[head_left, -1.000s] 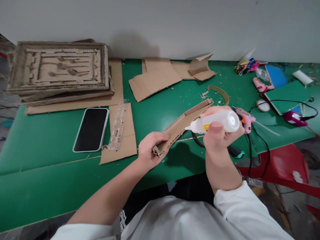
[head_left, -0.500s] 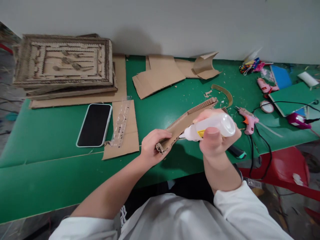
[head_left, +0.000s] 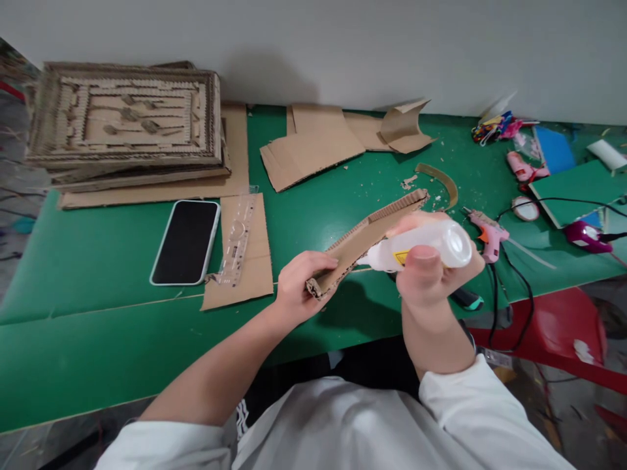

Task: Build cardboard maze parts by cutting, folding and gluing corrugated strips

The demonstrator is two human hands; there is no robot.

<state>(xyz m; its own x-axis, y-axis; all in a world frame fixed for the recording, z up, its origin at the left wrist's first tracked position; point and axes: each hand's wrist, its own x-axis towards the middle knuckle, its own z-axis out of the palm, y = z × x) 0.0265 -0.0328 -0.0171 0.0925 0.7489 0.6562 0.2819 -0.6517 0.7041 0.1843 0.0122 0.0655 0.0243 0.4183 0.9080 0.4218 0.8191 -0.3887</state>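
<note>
A bent strip of corrugated cardboard (head_left: 360, 241) slants above the green table, its near-left end gripped between the thumb and fingers of my left hand (head_left: 301, 284). My right hand (head_left: 431, 267) is wrapped round a translucent white squeeze bottle (head_left: 453, 243) with a yellow label. The bottle lies tilted, its nozzle pointing left at the strip's near edge. Behind my right hand, the far end of the strip is partly hidden. A curved cardboard offcut (head_left: 443, 183) rests just beyond it among small scraps.
On the green table (head_left: 112, 352) lie a phone (head_left: 186, 243), a clear ruler (head_left: 238, 245) on cardboard, and stacked cardboard panels (head_left: 132, 117) at the left. Cardboard pieces (head_left: 313, 153) lie at the back. Rightward are a pink glue gun (head_left: 491, 236), its cable, tape (head_left: 525, 209) and a cutter (head_left: 467, 299).
My right hand and the bottle have shifted slightly right, the nozzle moving a little up along the strip's near edge. My left hand keeps its hold on the strip.
</note>
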